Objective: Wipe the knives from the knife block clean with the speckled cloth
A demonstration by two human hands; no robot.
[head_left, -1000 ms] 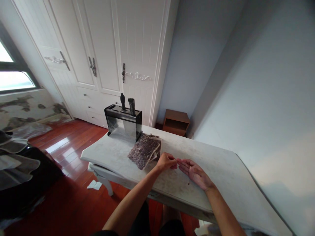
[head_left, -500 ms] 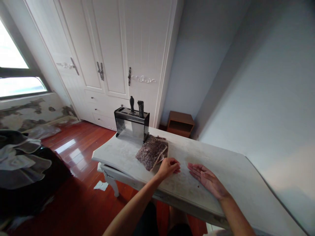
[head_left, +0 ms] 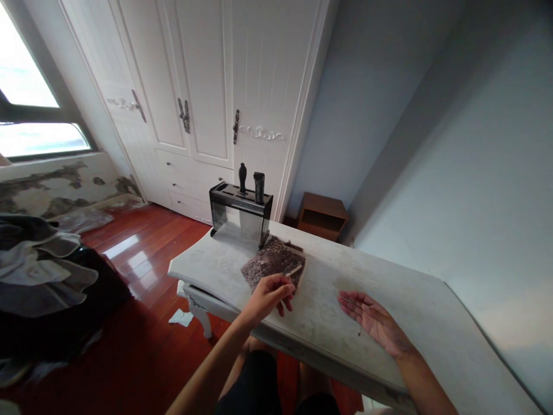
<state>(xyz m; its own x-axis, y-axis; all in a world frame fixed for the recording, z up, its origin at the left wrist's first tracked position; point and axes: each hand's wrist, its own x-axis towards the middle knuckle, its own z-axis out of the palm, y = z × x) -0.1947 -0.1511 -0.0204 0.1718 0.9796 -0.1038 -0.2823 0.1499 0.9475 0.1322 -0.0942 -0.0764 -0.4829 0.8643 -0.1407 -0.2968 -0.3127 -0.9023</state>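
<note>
white wardrobe room, pale table [head_left: 389, 300] with a knife block [head_left: 240, 214] at its far end.
left hand [head_left: 268, 293] pinches a thin pale stick [head_left: 290, 275] over the dark mats [head_left: 272, 266]; right hand [head_left: 375, 320] lies open, palm up, empty. judged mid-carry; next calls for steady placement.

The thin pale stick [head_left: 288, 279] in the left hand [head_left: 266, 295] is too small to identify. The 2 dark handles [head_left: 250, 180] hide their blades inside the black metal knife block [head_left: 239, 216]. The bottom frame edge cuts off both forearms.
</note>
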